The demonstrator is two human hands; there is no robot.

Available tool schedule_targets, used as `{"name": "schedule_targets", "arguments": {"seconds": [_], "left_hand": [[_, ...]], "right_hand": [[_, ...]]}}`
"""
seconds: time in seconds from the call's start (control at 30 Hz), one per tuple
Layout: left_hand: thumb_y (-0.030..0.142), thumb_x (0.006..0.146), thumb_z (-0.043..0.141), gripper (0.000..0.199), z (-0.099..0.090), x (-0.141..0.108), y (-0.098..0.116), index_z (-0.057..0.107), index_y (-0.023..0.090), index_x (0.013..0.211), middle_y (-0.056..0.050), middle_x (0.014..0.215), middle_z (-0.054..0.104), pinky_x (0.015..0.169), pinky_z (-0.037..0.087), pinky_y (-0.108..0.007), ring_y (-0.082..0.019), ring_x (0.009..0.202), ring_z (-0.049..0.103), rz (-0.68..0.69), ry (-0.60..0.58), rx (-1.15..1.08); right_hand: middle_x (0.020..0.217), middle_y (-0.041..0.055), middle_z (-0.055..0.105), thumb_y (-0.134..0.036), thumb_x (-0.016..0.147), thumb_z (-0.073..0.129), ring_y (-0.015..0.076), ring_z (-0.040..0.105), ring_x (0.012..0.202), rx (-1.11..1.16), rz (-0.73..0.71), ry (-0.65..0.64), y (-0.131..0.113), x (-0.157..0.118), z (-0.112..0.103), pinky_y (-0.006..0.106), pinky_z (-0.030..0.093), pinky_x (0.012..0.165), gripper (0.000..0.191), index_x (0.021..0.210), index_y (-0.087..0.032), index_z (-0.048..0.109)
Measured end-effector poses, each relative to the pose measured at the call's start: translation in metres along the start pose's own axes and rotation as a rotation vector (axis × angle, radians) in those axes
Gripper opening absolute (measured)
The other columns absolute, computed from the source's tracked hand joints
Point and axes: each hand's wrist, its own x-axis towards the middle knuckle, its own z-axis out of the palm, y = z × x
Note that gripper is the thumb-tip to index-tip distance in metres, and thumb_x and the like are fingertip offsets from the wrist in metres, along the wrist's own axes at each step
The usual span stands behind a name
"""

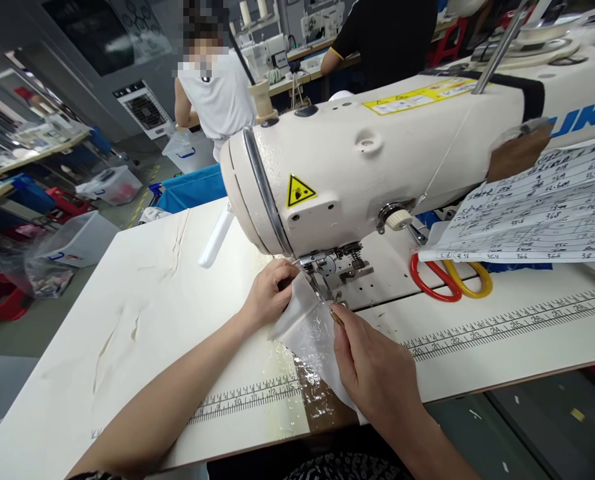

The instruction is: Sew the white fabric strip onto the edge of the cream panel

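At the needle area of the white sewing machine [337, 173], both hands are on a piece of thin white fabric [307, 320]. My left hand [270, 290] is closed on the fabric's upper left edge, just left of the presser foot. My right hand [377, 360] grips an awl-like tool [323, 293] with a slim metal shaft and a brownish handle end. Its shaft slants up over the fabric toward the presser foot; the tip is hard to make out. The fabric hangs down over the table's front part, partly behind my right hand.
Scissors with red and yellow handles [452, 280] lie right of the needle area, partly under a handwritten paper sheet [532, 207]. A printed ruler [507, 327] runs along the white table [142, 313]. Two people sit at machines behind; plastic bins [77, 240] stand on the left floor.
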Motion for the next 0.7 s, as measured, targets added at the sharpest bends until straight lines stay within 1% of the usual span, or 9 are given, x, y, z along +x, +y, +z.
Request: {"name": "schedule_targets", "arguments": {"seconds": [0.2,0.3,0.5,0.7], "left_hand": [[0.028,0.092,0.055,0.017,0.0,-0.0003,-0.0004,0.065,0.02,0.081,-0.005,0.09,0.069,0.076,0.051,-0.031,-0.018,0.086,0.064,0.018,0.004,0.005],[0.027,0.092,0.055,0.016,0.0008,-0.0004,-0.0006,0.066,0.019,0.082,-0.005,0.091,0.069,0.075,0.051,-0.03,-0.018,0.086,0.063,0.051,0.004,0.01],[0.027,0.092,0.054,0.014,0.0031,-0.0011,0.0028,0.062,0.019,0.084,-0.005,0.088,0.068,0.071,0.05,-0.03,-0.017,0.081,0.061,0.105,0.048,0.07],[0.024,0.09,0.054,0.008,0.0033,0.0,0.0058,0.06,0.019,0.089,-0.006,0.088,0.066,0.07,0.049,-0.031,-0.018,0.08,0.06,0.171,0.012,0.134]], "right_hand": [[0.084,0.0043,0.077,-0.016,0.102,0.035,0.0137,0.071,0.064,-0.002,0.016,-0.027,-0.001,0.0011,0.0006,0.025,0.045,0.05,0.032,0.11,-0.01,0.066],[0.084,0.0038,0.077,-0.016,0.103,0.034,0.0134,0.07,0.064,-0.02,0.013,-0.025,-0.0013,0.0023,0.0018,0.025,0.044,0.05,0.034,0.11,-0.01,0.066],[0.084,0.0044,0.077,-0.016,0.104,0.034,0.0117,0.07,0.065,-0.042,0.004,-0.031,-0.0016,0.0021,0.0021,0.022,0.042,0.051,0.035,0.11,-0.009,0.067],[0.084,0.0053,0.076,-0.014,0.102,0.035,0.0137,0.07,0.064,-0.078,-0.013,-0.042,-0.0025,0.0015,0.0031,0.024,0.043,0.051,0.034,0.112,-0.008,0.067]]}}
